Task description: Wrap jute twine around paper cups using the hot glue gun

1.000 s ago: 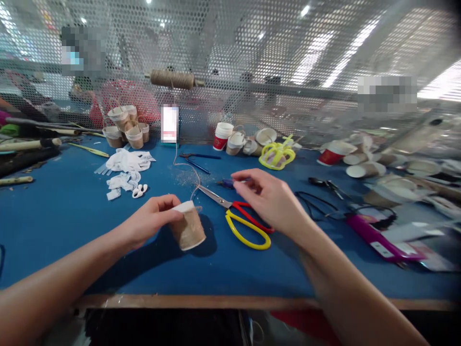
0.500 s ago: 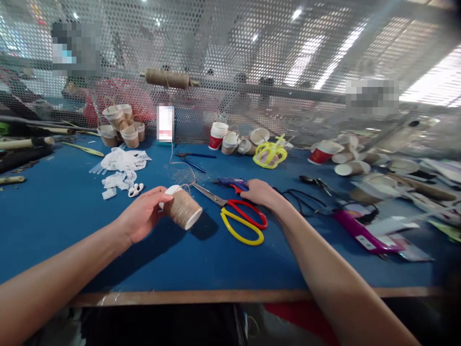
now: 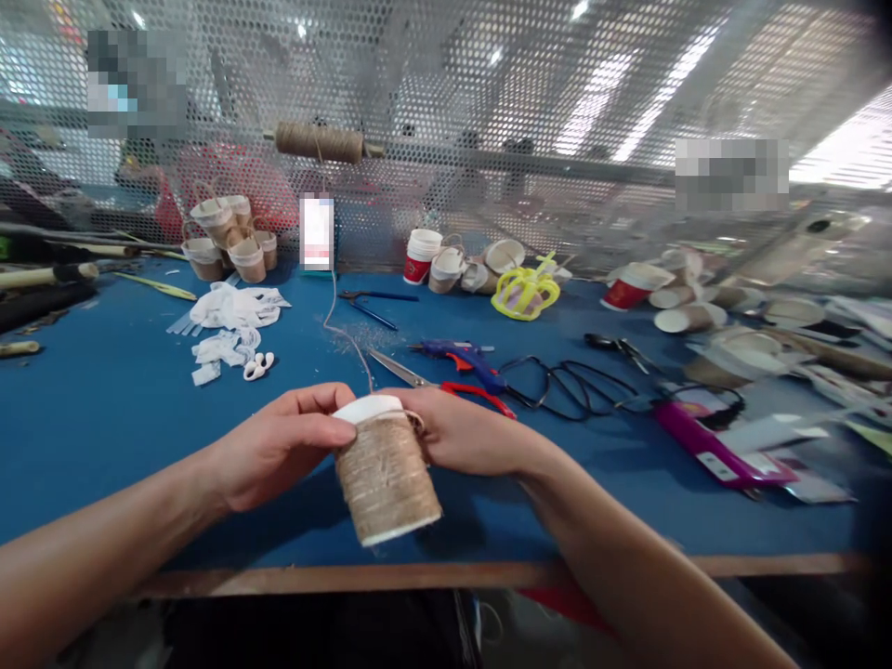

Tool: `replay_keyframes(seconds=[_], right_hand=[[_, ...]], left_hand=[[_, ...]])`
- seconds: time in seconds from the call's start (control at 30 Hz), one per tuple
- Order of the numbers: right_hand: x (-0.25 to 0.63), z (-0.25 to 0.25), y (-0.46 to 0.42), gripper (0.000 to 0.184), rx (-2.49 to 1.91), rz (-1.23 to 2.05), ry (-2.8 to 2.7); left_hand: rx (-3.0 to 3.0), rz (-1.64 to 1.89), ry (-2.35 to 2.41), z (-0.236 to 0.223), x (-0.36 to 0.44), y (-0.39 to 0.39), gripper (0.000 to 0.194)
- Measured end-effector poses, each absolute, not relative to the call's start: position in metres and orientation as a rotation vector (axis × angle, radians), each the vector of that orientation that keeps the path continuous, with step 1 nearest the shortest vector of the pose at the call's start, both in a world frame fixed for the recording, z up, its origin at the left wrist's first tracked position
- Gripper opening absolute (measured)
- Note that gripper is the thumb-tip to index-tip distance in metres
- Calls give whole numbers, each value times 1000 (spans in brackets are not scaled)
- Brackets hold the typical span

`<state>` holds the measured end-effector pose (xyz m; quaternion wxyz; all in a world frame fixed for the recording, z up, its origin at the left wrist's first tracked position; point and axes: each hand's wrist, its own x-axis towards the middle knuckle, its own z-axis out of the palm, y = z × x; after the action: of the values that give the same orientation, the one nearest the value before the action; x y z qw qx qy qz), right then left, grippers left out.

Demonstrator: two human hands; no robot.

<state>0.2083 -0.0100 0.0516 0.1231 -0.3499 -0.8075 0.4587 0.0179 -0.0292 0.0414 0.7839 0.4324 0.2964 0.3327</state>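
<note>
1. Nearer the person than the glue gun & a bit L of it: twine-wrapped cup, held tilted over blue table, white-banded end up.
2. L hand, L of gun on its near side: thumb on cup's white band, other fingers curled behind; narrow grip, holding cup.
3. R hand, on near side of gun: up against cup's R side, by a small twine loop. Fingertips hidden behind cup, so can't tell if they grip or only touch.
4. Scissors, just nearer than gun: blades pointing away & L, red handle partly hidden by R hand.
5. Twine strand, L of gun: runs from far side of table to behind cup.
6. Pliers, blue handles: beyond gun, to L.
7. White scraps: well L of gun.
8. Yellow crown-shaped piece: beyond gun, slightly R.
9. Purple case: well R of gun, a bit nearer.
</note>
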Motion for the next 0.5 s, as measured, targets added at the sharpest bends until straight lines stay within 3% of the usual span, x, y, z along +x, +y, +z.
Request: replay_keyframes(seconds=[0.1, 0.17, 0.3, 0.5], right_hand=[[216, 53, -5, 22, -1076, 1513, -2351], [226, 60, -1, 18, -1193, 1455, -2304], [239, 83, 15, 21, -1344, 1107, -2160], [185, 96, 56, 20, -1138, 628, -2237]], left_hand=[[911, 716, 610, 42, 9, -29, 10], [899, 741, 606, 39, 3, -26, 11], [905, 711, 697, 27, 1, -20, 13], [897, 630, 701, 17, 17, -22, 13]])
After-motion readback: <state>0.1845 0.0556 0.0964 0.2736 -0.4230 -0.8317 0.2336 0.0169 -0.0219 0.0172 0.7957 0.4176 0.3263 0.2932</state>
